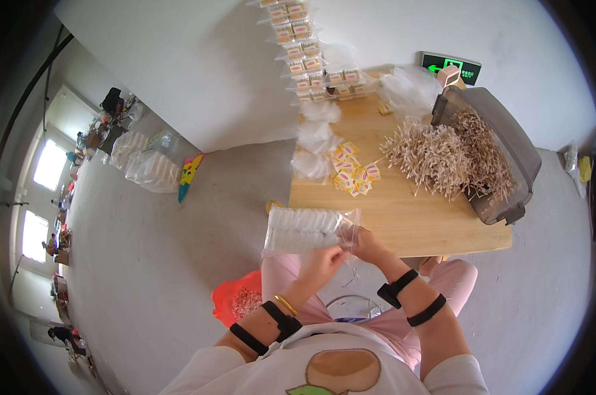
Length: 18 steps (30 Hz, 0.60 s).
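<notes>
Clear package (301,230) perhaps touches wooden table (403,227), grey floor (199,224) below, white wall (390,36) beyond.

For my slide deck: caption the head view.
Left hand and right hand at one end of a filled clear plastic bag, by a wooden table piled with cotton swabs.

Head fisheye looks down at the nearby table (403,220), rim unclear.
</notes>
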### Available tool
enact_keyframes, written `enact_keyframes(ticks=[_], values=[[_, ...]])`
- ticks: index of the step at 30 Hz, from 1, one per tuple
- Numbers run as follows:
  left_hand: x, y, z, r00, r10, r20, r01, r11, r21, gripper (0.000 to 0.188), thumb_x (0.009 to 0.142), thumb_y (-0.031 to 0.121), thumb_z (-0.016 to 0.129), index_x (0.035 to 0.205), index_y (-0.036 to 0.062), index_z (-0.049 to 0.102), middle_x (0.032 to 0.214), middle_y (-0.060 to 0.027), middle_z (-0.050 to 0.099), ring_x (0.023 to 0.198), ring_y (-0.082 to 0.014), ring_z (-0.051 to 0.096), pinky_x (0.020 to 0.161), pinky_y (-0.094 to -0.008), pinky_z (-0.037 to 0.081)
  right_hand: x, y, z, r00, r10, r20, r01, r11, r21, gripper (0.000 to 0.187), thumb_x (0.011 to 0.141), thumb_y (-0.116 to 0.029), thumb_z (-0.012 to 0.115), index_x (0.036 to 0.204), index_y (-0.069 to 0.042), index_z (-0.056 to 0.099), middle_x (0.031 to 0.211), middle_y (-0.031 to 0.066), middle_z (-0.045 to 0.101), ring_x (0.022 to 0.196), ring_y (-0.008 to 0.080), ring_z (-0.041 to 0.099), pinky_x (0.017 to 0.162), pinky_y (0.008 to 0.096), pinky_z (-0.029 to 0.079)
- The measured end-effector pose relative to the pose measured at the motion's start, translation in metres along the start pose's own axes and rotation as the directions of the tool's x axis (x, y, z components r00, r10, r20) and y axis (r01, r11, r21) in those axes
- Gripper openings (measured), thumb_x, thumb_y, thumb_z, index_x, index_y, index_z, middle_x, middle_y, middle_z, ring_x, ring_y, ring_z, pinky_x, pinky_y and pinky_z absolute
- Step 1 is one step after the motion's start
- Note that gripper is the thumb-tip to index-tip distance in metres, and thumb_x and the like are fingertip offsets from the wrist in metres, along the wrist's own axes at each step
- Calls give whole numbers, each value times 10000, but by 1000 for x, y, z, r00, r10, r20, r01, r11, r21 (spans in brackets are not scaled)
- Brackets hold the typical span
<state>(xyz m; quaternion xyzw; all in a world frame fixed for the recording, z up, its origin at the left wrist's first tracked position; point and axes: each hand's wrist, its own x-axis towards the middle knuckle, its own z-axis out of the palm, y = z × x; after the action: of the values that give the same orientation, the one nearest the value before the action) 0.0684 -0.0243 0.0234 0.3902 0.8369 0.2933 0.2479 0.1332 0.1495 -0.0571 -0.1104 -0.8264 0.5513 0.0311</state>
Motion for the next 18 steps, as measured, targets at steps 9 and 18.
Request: enact_keyframes(ticks=[9,18], values=[[49,-64,-21,961,278,0,-233,805,545,824,943,659,473,1577,166,287,1631,-130,232,1524,-375,148,1193,-657,24,15,38,21,999,-34,-3,33,995,-90,351,788,-126,802,1121,-112,693,948,164,711,905,335,691,787,398,545],[47,-61,-12,963,262,-60,-186,810,557,877,906,712,475,1564,155,314,1617,-136,259,1511,-392,181,1160,-702,27,7,16,22,999,-40,36,49,949,-313,390,810,-217,777,1143,-103,608,1163,171,621,995,385,649,837,465,535]])
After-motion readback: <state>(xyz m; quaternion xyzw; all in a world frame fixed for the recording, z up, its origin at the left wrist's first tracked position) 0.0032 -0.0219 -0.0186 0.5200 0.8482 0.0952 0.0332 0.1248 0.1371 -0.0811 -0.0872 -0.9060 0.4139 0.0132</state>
